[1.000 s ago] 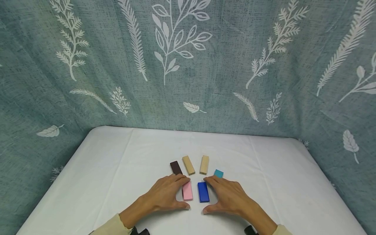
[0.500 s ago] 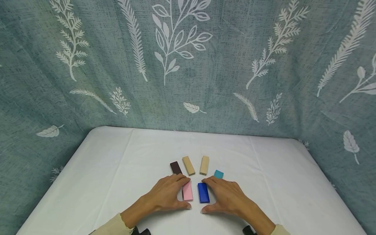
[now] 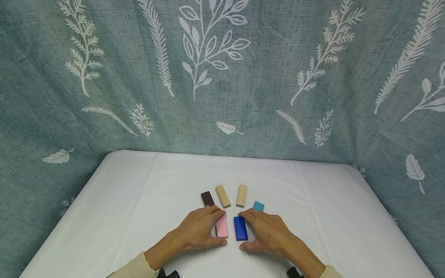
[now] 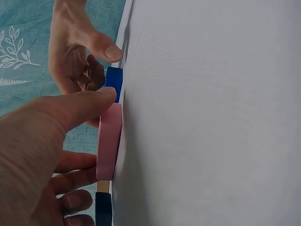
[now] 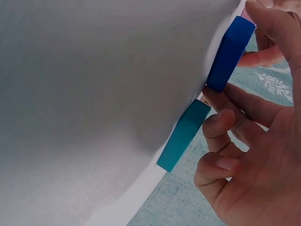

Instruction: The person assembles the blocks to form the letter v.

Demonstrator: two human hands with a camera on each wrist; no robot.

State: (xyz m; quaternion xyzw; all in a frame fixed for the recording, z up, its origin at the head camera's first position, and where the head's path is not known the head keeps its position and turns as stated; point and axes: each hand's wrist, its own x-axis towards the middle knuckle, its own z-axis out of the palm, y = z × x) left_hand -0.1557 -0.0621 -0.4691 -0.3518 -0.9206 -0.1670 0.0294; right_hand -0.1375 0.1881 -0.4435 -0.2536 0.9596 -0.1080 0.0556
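Below centre in the head view, my left hand (image 3: 199, 228) spans a pink block (image 3: 221, 226) lying flat. Its fingers reach the far end, and the thumb lies close by the near end; contact there is unclear. My right hand (image 3: 267, 231) stretches around a blue block (image 3: 240, 228) in the same way. In the right wrist view, an index fingertip meets one end of the blue block (image 5: 230, 54), while a slim gap parts the thumb from the other. A teal block (image 3: 259, 206) sits beyond the right knuckles, partly covered. A dark brown block (image 3: 208, 198) shows past the left fingers.
Two pale wooden blocks, a left one (image 3: 223, 196) and a right one (image 3: 241, 195), lie farther back between the dark and teal blocks. All rest on a white cloth-covered table (image 3: 156, 200). A green leaf-patterned curtain (image 3: 264, 77) hangs behind and at the sides.
Both thumbs have crept slightly nearer to the near ends of the pink and blue blocks. The right fingertips have shifted a little left. The blocks stay essentially in place.
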